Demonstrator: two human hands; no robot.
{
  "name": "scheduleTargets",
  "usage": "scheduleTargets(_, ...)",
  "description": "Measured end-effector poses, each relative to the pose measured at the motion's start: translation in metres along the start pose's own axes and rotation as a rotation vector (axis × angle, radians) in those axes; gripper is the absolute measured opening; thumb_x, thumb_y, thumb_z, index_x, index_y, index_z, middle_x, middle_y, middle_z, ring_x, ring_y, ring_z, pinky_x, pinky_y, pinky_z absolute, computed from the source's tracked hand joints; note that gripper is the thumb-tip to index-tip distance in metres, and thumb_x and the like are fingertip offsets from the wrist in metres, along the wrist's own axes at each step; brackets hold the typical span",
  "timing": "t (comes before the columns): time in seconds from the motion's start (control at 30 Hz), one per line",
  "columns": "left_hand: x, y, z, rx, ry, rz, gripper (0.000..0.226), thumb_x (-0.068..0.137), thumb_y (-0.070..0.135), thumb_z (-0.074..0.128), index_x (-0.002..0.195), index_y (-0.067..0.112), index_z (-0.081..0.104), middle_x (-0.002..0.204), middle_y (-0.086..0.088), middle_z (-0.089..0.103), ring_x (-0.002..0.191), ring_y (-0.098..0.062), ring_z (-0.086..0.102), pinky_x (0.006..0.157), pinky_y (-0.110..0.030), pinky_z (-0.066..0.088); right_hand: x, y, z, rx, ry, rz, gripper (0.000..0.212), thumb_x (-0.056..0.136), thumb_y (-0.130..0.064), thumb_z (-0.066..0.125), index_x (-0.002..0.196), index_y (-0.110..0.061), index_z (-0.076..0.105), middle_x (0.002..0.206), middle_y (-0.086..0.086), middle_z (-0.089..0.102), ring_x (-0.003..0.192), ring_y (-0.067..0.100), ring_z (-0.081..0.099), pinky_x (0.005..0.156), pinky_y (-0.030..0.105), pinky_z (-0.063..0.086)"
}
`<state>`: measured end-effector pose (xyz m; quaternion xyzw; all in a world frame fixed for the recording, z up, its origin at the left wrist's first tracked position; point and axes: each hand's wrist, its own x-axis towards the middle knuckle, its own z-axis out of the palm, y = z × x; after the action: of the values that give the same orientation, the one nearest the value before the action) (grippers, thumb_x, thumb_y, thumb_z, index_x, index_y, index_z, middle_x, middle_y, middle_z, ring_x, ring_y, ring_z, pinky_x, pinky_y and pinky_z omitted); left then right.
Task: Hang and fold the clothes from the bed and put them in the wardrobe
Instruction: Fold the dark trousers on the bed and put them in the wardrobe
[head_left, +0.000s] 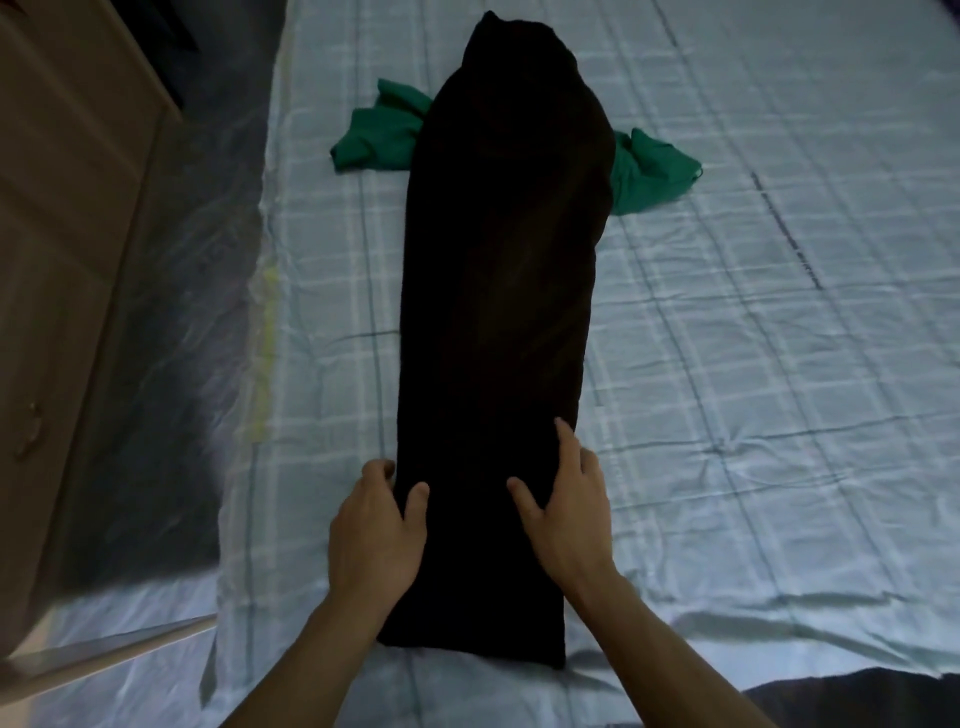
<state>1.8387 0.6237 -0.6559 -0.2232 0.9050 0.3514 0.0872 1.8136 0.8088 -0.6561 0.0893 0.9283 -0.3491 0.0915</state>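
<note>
- Wood-brown panels of the wardrobe (67, 249) stand far to the left of the left hand, across a gap from the bed.
- Clear crinkled plastic wrap (208, 322) covers the side of the mattress, between the wardrobe and the left hand.
- The left hand (374, 530) grips the left edge of the black garment: its thumb lies on top of the cloth and its fingers curl at the edge, pinching the fabric between them.
- The black garment (498, 312) lies on the bed as one long, narrow folded strip. It runs from just behind both wrists straight away past the fingertips, and both hands touch it near its close end.
- A crumpled green garment (384, 130) lies well beyond both hands, under the far part of the black strip, showing on either side of it.
- The right hand (563, 509) rests spread on the right edge of the black garment. Its thumb is splayed out on the cloth, its forefinger is stretched along the edge, and the other fingers lie at the edge, by the sheet.
- The pale blue checked sheet (753, 364) spreads out to the right of the right hand, lightly wrinkled.
- A dark shape (857, 696) sits in the corner below and to the right of the right forearm; I cannot tell what it is.
</note>
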Motion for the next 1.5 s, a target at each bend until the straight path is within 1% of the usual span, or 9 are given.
scheduleTargets(0.1,-0.007,0.009,0.008,-0.054,-0.089,0.005,0.02,0.103,0.03,0.038,0.118,0.017,0.043,0.093,-0.006,0.064,0.081,-0.024,0.063,0.077,-0.044,0.053,0.002,-0.004,-0.005,0.082,-0.047,0.024,0.067,0.096,-0.018,0.057,0.152,-0.028,0.022,0.127,0.008,0.046,0.088,0.0,0.05,0.074,0.003,0.042)
scheduleTargets(0.2,-0.015,0.026,0.014,-0.155,-0.09,0.108,0.013,0.103,0.023,0.036,0.113,0.018,0.042,0.084,-0.004,0.062,0.073,-0.019,0.061,0.07,-0.042,0.054,0.009,-0.008,-0.014,0.118,-0.021,-0.018,0.064,0.095,-0.006,0.049,0.15,-0.031,0.028,0.12,0.003,0.044,0.081,-0.003,0.049,0.065,0.003,0.041)
scheduleTargets(0.43,-0.055,0.033,0.053,-0.162,-0.11,0.087,0.035,0.102,0.027,0.034,0.137,0.02,0.034,0.111,-0.008,0.065,0.096,-0.023,0.064,0.085,-0.043,0.053,-0.001,0.018,-0.055,0.038,0.011,-0.046,0.065,0.093,-0.001,0.048,0.148,-0.032,0.035,0.116,-0.002,0.044,0.086,0.002,0.054,0.076,0.005,0.042)
scheduleTargets(0.57,-0.063,0.037,0.065,-0.058,-0.165,0.123,0.043,0.102,0.029,0.036,0.143,0.021,0.025,0.115,-0.002,0.063,0.098,-0.02,0.064,0.086,-0.039,0.052,-0.006,0.036,-0.062,-0.007,-0.059,0.077,0.065,0.094,-0.007,0.053,0.15,-0.033,0.032,0.117,0.002,0.045,0.09,0.011,0.056,0.092,0.031,0.052)
scheduleTargets(0.8,-0.014,0.035,0.032,-0.006,-0.154,0.349,0.083,0.084,0.069,0.032,0.154,0.028,0.014,0.14,0.012,0.036,0.127,-0.007,0.037,0.105,-0.025,0.037,0.034,0.034,-0.076,-0.108,-0.094,-0.032,0.063,0.088,-0.025,0.065,0.143,-0.03,0.036,0.141,0.005,0.035,0.123,0.024,0.048,0.101,0.037,0.048)
scheduleTargets(1.07,0.099,0.094,0.019,-0.062,0.055,0.328,0.048,0.1,0.049,0.034,0.134,0.02,0.052,0.128,0.005,0.053,0.117,-0.005,0.043,0.099,-0.023,0.035,0.13,0.004,-0.074,-0.105,-0.015,-0.215,0.063,0.097,-0.03,0.056,0.153,-0.027,0.027,0.16,0.003,0.02,0.145,0.018,0.025,0.117,0.032,0.025)
scheduleTargets(1.2,0.158,0.135,0.019,-0.143,0.033,0.305,0.037,0.101,0.038,0.045,0.132,0.02,0.054,0.126,0.006,0.055,0.113,-0.009,0.053,0.1,-0.034,0.047,0.186,-0.017,-0.08,-0.083,-0.019,-0.285,0.061,0.099,-0.032,0.053,0.153,-0.024,0.027,0.161,0.001,0.02,0.147,0.015,0.021,0.119,0.029,0.023)
scheduleTargets(1.37,0.222,0.188,0.023,-0.302,0.056,0.206,0.037,0.1,0.034,0.051,0.133,0.018,0.054,0.126,0.004,0.057,0.103,0.002,0.056,0.082,-0.013,0.044,0.253,-0.037,-0.088,-0.078,-0.02,-0.375,0.073,0.094,-0.046,0.059,0.154,-0.023,0.025,0.163,0.0,0.017,0.149,0.015,0.016,0.12,0.03,0.017)
scheduleTargets(1.5,0.274,0.218,0.032,-0.32,0.024,0.081,0.057,0.097,0.04,0.056,0.146,0.017,0.039,0.135,0.002,0.052,0.104,-0.003,0.056,0.084,-0.016,0.044,0.294,-0.041,-0.076,-0.11,-0.049,-0.383,0.096,0.085,-0.061,0.062,0.157,-0.021,0.015,0.165,0.001,0.005,0.152,0.016,0.003,0.121,0.031,0.009)
